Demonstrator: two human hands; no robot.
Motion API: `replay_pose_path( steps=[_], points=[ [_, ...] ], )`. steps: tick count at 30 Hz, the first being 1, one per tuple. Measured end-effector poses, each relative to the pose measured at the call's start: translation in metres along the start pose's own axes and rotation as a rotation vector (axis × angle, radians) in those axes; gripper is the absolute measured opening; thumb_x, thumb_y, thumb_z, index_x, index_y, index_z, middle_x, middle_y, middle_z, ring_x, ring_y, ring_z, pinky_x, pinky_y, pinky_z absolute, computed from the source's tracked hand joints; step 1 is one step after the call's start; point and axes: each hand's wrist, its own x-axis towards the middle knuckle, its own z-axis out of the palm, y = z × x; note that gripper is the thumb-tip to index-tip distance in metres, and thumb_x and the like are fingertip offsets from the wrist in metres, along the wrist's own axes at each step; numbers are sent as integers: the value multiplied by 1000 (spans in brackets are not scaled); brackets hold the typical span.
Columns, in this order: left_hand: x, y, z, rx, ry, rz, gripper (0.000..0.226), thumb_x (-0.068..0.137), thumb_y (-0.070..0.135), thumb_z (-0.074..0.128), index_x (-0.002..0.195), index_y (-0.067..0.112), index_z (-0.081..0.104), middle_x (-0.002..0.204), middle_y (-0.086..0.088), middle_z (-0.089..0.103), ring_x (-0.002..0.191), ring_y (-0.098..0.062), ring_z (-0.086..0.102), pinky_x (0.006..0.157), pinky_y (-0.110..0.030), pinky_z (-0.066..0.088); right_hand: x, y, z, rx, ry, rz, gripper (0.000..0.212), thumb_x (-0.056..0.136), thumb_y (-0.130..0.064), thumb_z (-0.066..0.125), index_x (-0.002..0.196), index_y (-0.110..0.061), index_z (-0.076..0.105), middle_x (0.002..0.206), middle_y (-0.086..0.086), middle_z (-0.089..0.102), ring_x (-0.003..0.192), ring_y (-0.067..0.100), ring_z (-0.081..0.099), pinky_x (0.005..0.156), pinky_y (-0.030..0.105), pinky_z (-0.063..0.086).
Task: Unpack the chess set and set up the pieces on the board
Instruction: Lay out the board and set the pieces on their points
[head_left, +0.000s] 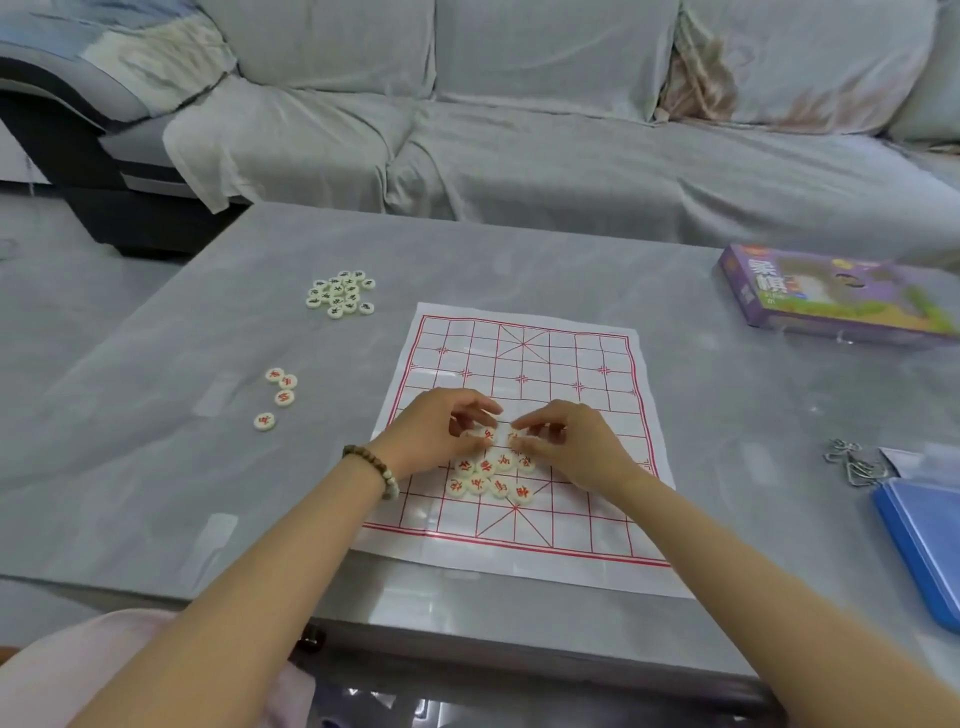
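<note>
Both bare forearms reach in, the left from 7 o'clock, the right from 5 o'clock. The left grip (441, 426), fingers curled toward 3 o'clock, pinches a red-marked piece (488, 435). The right grip (566, 441) curls toward 9 o'clock, fingertips (522, 440) nearly meeting the left's; its hold is unclear.

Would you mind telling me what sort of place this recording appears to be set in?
Most likely a home living room: a sofa draped in grey covers stands behind a grey coffee table, where a Chinese chess board and its purple box are laid out.
</note>
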Motion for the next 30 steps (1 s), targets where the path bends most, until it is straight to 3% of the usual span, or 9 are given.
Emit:
replay_pose_path(
  steps=[4,7,10,13,18,21,24,30],
  points=[
    [-8,-7,-15,28,18,-14,25,85,26,64,110,31,62,101,16,64,95,0,58,83,-16,48,6,-6,-5,48,-106,-20,20,87,-32,62,104,-25,69,93,-15,61,85,6,55,71,13,44],
    [-17,-17,-41,71,155,-46,20,89,33,57,109,34,61,101,19,60,92,2,53,78,-14,42,20,-11,-10,46,-24,-27,20,92,-30,54,106,-23,68,99,-12,64,87,7,55,70,11,40],
    [-36,-42,-76,100,332,-118,26,88,31,60,114,31,59,108,14,56,98,-4,49,87,-22,40,40,-36,3,61,-10,-95,18,92,-27,54,105,-23,67,103,-10,65,84,1,54,69,9,38],
    [-59,-81,-107,207,439,-160,48,77,32,72,121,27,55,121,4,54,112,-15,47,96,-26,37,62,-76,40,98,-102,-196,19,90,-29,59,108,-27,64,115,-10,61,93,1,54,78,13,40],
    [-86,-128,-124,236,434,-245,89,62,48,80,136,21,39,137,3,43,127,-19,34,104,-26,27,97,-132,101,66,-250,-294,43,87,-29,63,129,-26,51,135,-5,48,122,9,45,99,19,32],
    [-85,-143,-127,286,404,-186,101,58,71,64,139,17,37,141,0,41,129,-18,35,106,-23,24,112,-148,121,29,-288,-357,52,85,-25,66,133,-22,47,140,-2,46,127,13,43,103,20,29],
    [-78,-151,-136,300,395,-149,102,57,77,45,139,16,37,138,-1,44,129,-17,35,107,-25,26,121,-151,130,-36,-273,-427,52,83,-24,67,132,-21,50,136,-1,50,124,15,47,105,24,33],
    [-70,-165,-148,232,376,-81,83,66,69,48,137,27,41,133,5,47,125,-9,36,107,-23,29,127,-151,137,-56,-171,-487,38,84,-27,67,121,-21,59,121,-3,61,110,13,54,96,24,38]
  ],
)
